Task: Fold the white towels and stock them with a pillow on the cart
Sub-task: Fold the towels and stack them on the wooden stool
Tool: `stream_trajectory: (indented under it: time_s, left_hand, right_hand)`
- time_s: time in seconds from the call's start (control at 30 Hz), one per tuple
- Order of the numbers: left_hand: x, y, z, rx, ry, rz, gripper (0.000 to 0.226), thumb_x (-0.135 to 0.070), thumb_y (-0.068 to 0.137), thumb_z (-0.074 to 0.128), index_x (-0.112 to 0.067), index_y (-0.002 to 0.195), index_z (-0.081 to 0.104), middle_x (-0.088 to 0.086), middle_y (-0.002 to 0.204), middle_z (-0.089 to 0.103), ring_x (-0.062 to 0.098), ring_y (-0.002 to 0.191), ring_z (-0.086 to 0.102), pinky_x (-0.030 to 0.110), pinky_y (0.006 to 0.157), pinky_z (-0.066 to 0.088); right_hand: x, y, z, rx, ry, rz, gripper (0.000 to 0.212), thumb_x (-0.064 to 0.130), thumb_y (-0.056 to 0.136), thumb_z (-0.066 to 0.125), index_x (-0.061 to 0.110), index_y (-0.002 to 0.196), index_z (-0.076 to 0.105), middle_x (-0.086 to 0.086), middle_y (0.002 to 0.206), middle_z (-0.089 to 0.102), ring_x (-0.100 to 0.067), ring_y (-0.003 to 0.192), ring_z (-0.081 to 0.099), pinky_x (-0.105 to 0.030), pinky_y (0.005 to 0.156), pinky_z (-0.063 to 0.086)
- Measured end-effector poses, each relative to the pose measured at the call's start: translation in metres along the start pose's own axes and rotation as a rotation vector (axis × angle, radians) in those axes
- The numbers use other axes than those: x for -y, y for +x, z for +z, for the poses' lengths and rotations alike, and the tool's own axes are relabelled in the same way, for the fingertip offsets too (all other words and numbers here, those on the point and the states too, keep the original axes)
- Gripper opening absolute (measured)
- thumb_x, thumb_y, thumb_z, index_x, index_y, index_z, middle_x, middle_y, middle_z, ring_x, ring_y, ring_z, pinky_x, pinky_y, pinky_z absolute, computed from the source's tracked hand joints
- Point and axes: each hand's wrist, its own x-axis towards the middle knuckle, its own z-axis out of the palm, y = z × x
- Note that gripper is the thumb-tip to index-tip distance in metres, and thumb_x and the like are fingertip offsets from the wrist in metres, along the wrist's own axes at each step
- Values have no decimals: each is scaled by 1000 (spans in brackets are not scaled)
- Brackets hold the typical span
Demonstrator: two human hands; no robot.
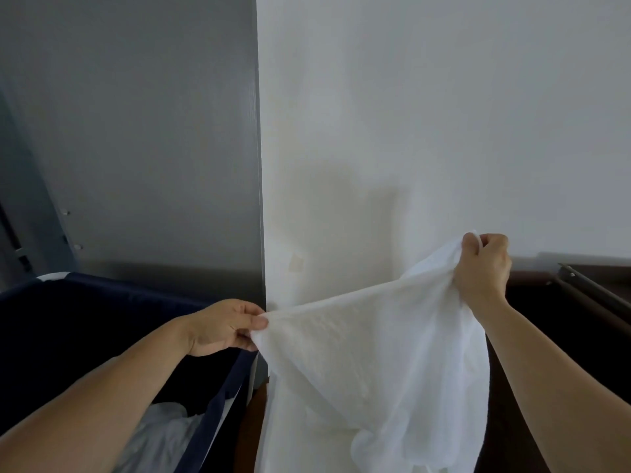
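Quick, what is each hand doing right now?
Left hand: pinching one edge of the white cloth towel.
Right hand: gripping the towel's other, higher edge.

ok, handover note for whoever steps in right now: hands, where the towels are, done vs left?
Left hand: pinches one edge of the white towel, low, over the navy bin.
Right hand: grips the opposite edge, raised higher.
Towel hangs unfolded between both hands, in front of the white wall.
More white linen lies in the bin.
Done: one towel picked up and spread.
Left: fold it, fold the rest, stock with a pillow on the cart. No pillow or folded stack in view.
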Motion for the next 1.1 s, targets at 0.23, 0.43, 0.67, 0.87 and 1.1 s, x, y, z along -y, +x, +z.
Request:
stream_trajectory:
  time_s: [0.23, 0.43, 0.67, 0.87, 1.1]
  left_hand:
    - [-23, -2, -4, -168, -405, 210, 34, -17, 98, 48, 1, 124, 60, 23, 119, 66, 34, 107, 65, 43, 87, 57]
    - [-67, 5, -10, -360, -523, 333, 22, -13, 101, 48, 0, 108, 65, 9, 90, 75, 18, 79, 73, 33, 73, 62]
    - [-65, 22, -8, -574, -509, 315, 23, -11, 99, 54, 5, 114, 61, 19, 109, 66, 28, 97, 64, 46, 95, 52]
    - [-46, 27, 5, -643, -492, 243, 14, -10, 99, 54, -2, 105, 64, 11, 99, 67, 22, 87, 64, 39, 83, 54]
    - [-43, 25, 6, -559, -444, 171, 22, -10, 100, 53, 3, 114, 63, 17, 109, 70, 26, 94, 67, 36, 80, 54]
  right_hand:
    - [13, 5, 2, -14, 26, -34, 17, 25, 101, 39, 8, 103, 42, 5, 78, 42, -9, 66, 39, -29, 55, 34]
    - [31, 11, 4, -33, 65, -78, 16, 25, 103, 39, 9, 103, 41, 7, 79, 42, -5, 67, 39, -33, 60, 30]
    - [26, 7, 10, -27, 66, -44, 19, 27, 103, 39, 8, 106, 42, 7, 80, 43, -7, 68, 40, -31, 57, 32]
    - [11, -3, 16, -2, 11, -19, 22, 27, 103, 39, 6, 108, 43, 4, 80, 45, -11, 68, 42, -34, 61, 34]
    - [6, -2, 13, -24, 3, -7, 23, 28, 103, 38, 6, 108, 43, 3, 79, 45, -17, 71, 43, -35, 62, 33]
